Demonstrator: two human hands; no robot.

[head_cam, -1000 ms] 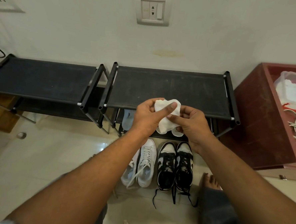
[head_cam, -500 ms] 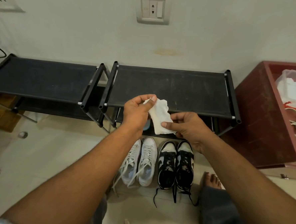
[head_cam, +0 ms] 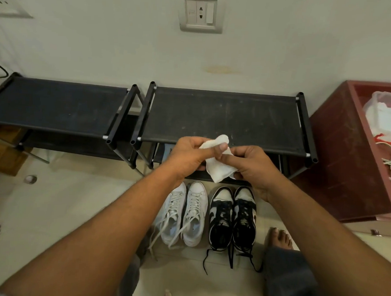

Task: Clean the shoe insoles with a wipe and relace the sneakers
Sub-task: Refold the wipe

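A white wipe [head_cam: 219,167] is held in the air between both hands, above the shoes. My left hand [head_cam: 189,155] pinches its upper part with thumb and fingers. My right hand [head_cam: 253,166] grips its right lower edge. On the floor below stand a pair of white sneakers [head_cam: 184,213] with loose white laces and, to their right, a pair of black-and-white sneakers [head_cam: 232,218] with black laces trailing onto the floor. No insoles are visible.
Two black shoe racks [head_cam: 224,117] [head_cam: 55,106] stand against the wall behind the shoes. A red wooden cabinet [head_cam: 347,161] at right holds a plastic bag [head_cam: 386,116] and white cords. My bare right foot [head_cam: 279,238] is beside the black sneakers.
Both hands have come together again and bunched the wipe, which was stretched out flat between them half a second ago.
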